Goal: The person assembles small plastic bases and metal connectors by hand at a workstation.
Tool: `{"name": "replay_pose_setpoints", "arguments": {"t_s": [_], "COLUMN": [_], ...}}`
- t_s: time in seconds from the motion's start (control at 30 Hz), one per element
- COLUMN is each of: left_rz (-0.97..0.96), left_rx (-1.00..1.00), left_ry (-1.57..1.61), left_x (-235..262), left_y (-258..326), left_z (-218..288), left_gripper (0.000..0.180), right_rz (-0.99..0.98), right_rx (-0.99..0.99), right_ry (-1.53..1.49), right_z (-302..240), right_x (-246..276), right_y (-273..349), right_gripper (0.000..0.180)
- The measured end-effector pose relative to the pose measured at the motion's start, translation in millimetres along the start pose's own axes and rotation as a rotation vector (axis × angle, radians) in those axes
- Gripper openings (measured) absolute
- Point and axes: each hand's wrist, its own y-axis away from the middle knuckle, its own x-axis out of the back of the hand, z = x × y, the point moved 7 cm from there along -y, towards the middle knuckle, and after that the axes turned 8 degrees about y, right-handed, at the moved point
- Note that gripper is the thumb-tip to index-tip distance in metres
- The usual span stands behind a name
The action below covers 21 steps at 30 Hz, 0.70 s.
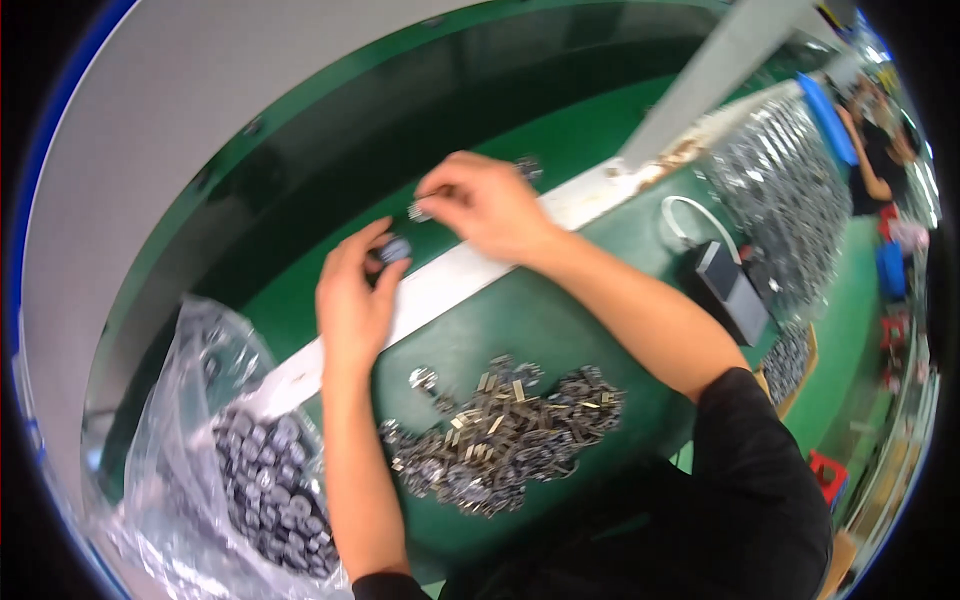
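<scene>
My left hand (357, 290) is closed around a small dark round part with a grey-blue face (396, 250), held over the white rail's far edge. To its right, my right hand (487, 205) pinches a small shiny metal piece (419, 211) between thumb and fingers; its exact kind is too small to tell. The two parts are close but apart. Below my hands, a heap of small shiny metal parts (500, 430) lies on the green work surface (450, 345), with a loose round metal part (423, 378) at its upper left.
At the left, a clear plastic bag (170, 460) holds many dark grey round parts (270, 480). A white rail (440, 290) borders the green belt (600, 115). Right of my arm are a black-and-grey box (730, 290) and a bag of metal parts (785, 190). Another person (880, 150) is far right.
</scene>
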Motion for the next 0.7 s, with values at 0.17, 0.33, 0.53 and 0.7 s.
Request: {"name": "replay_pose_setpoints", "arguments": {"t_s": [0.17, 0.33, 0.53, 0.7], "left_rz": [0.008, -0.024, -0.008, 0.068], "left_rx": [0.043, 0.071, 0.027, -0.081], "left_ry": [-0.012, -0.015, -0.047, -0.111], "left_x": [9.9, 8.8, 12.0, 0.9], "left_y": [2.1, 3.2, 5.3, -1.9], "left_z": [0.8, 1.1, -1.9, 0.1], "left_gripper": [0.054, 0.051, 0.051, 0.049], "right_rz": [-0.104, -0.17, -0.211, -0.071], "right_rx": [-0.026, 0.05, 0.091, 0.154], "right_ry": [0.098, 0.205, 0.404, 0.556], "right_z": [-12.9, -22.7, -35.9, -31.2], "right_x": [-15.4, -34.1, -49.0, -46.0], "right_y": [1.1, 3.3, 8.5, 11.7], "right_gripper": [0.01, 0.01, 0.008, 0.016]}}
